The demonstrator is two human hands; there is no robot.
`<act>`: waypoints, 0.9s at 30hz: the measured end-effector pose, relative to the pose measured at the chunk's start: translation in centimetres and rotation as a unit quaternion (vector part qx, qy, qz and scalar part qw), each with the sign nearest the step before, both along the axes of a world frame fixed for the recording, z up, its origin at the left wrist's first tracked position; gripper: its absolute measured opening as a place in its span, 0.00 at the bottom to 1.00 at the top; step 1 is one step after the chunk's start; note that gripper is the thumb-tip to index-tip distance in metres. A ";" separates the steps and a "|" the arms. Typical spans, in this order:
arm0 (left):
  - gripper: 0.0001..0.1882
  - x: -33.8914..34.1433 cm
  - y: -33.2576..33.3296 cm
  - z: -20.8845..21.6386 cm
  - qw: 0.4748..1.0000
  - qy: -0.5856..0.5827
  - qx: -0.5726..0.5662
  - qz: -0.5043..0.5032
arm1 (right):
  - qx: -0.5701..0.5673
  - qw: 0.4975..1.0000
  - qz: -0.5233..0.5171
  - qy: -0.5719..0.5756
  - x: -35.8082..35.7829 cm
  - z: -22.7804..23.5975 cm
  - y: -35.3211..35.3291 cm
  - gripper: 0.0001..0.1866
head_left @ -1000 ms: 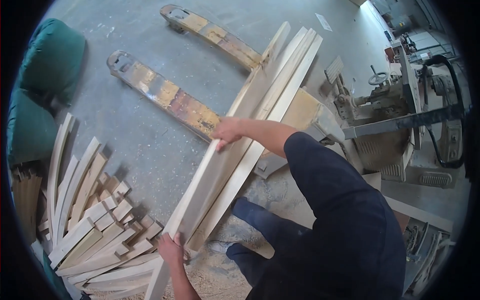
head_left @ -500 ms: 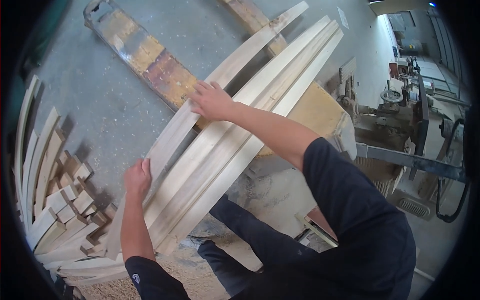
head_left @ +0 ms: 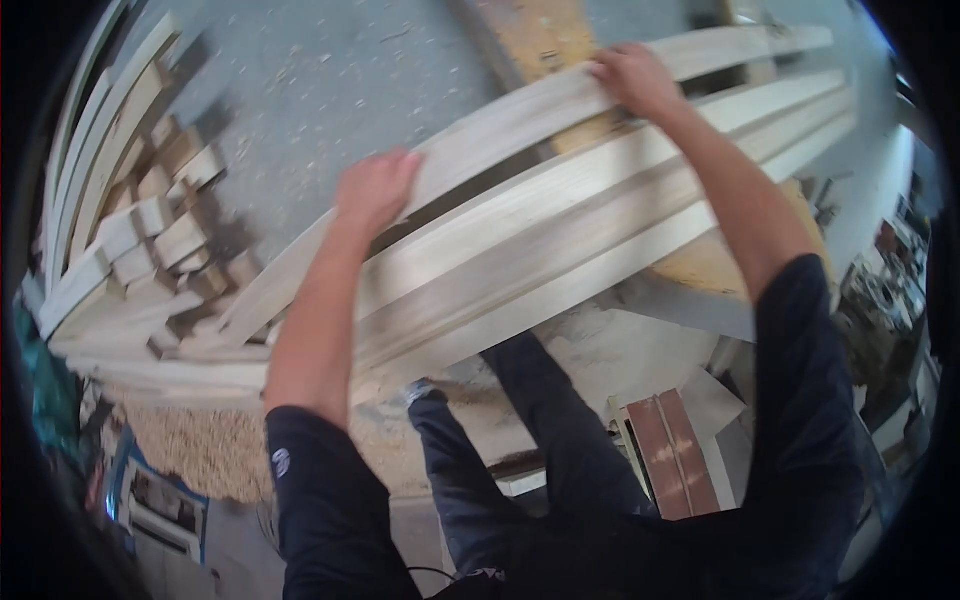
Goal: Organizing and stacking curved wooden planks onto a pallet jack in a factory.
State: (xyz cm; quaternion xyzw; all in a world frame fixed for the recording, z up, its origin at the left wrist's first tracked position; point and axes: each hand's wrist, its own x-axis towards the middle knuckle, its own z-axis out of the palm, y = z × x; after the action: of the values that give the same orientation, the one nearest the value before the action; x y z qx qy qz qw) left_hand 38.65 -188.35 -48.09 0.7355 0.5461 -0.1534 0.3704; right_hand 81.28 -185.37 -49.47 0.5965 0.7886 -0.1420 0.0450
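A long, curved pale wooden board [head_left: 500,135] runs across the view, and both of my hands are on it. My left hand [head_left: 380,188] is closed over the board's far edge left of the middle. Farther right, my right hand [head_left: 637,82] grips the same edge, with its fingertips curled out of sight. On the near side, several similar boards [head_left: 540,225] lie side by side as a stack. A dark gap separates the held board from that stack along most of its length.
Beneath the boards are worn yellow metal arms [head_left: 540,45]. At the left, curved wooden strips [head_left: 115,130] stand by a heap of short wood blocks [head_left: 180,235]. Sawdust [head_left: 200,450] covers the floor at the lower left. A reddish-brown panel [head_left: 672,455] is near my legs.
My view has turned, so the boards lie flatter across the picture and the wood heap sits higher. Both hands are still on the curved board, with the left now farther along it.
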 end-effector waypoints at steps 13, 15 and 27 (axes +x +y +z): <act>0.28 3.3 -2.9 0.1 0.992 -0.107 -0.015 0.066 | -0.118 0.983 -0.045 -0.132 11.8 -2.8 -2.7 0.22; 0.26 0.5 -4.4 1.2 0.993 -0.053 -0.008 0.101 | -0.165 0.970 -0.069 -0.164 11.6 -2.8 -2.4 0.23; 0.26 -22.2 -26.7 9.9 0.829 -0.026 0.323 0.455 | -0.117 0.979 -0.156 0.058 -5.5 3.0 -20.7 0.29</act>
State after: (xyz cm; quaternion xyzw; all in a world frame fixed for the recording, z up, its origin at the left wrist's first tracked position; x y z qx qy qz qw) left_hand 16.47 -215.07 -38.17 0.4852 0.8275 0.2372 0.1534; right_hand 75.83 -206.11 -46.49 0.6938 0.6648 -0.2732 0.0461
